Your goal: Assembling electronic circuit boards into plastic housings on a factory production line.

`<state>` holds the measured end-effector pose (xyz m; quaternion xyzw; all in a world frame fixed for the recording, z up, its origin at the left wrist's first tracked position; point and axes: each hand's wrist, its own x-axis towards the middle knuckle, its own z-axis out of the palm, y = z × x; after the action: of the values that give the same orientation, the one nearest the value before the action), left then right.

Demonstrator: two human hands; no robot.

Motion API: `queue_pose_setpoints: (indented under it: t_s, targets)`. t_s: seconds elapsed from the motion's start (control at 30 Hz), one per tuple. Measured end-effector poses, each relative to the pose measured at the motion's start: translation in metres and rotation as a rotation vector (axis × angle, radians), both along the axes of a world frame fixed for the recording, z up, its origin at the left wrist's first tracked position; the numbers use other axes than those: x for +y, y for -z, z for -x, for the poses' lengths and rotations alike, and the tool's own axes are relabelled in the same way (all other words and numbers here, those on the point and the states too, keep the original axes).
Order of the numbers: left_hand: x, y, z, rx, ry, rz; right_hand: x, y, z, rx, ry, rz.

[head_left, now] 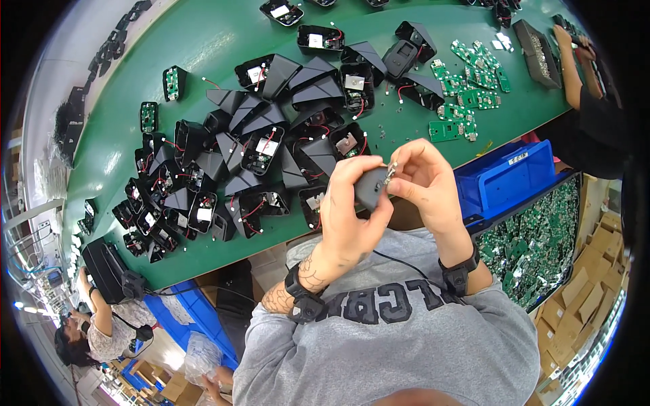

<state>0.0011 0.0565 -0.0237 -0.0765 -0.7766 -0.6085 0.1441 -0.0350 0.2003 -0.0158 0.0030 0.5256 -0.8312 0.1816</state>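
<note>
My left hand [347,213] is closed around a black plastic housing [370,187], raised in front of my chest near the table's front edge. With its thumb and fingers, my right hand [428,183] pinches a small circuit board [391,173] at the housing's right side. I cannot tell whether the board sits inside the housing or only against it. Beyond my hands, a large heap of black housings [261,111] covers the table; many show red wires and white or silver parts inside. Loose green circuit boards [479,99] lie in a pile to the right.
The green table [196,40] spans the view. At right are a blue bin [504,172], a container full of circuit boards [535,243] and a long dark tray of small parts [538,55]. Co-workers' arms [572,71] [101,311] show at far right and lower left.
</note>
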Motion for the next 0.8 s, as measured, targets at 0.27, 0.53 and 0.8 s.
queue_pose_setpoints:
  t_s: [0.27,0.53,0.8]
  targets:
    - [-0.015,-0.020,0.015,-0.616,0.307,-0.723,0.023,0.013,0.007,-0.014,0.004,-0.175]
    - [-0.020,-0.019,0.012,-0.519,0.301,-0.477,0.024,0.005,0.004,-0.179,-0.036,0.070]
    - [-0.005,-0.010,0.012,-0.490,0.231,-0.710,0.001,-0.025,-0.004,0.043,0.104,-0.226]
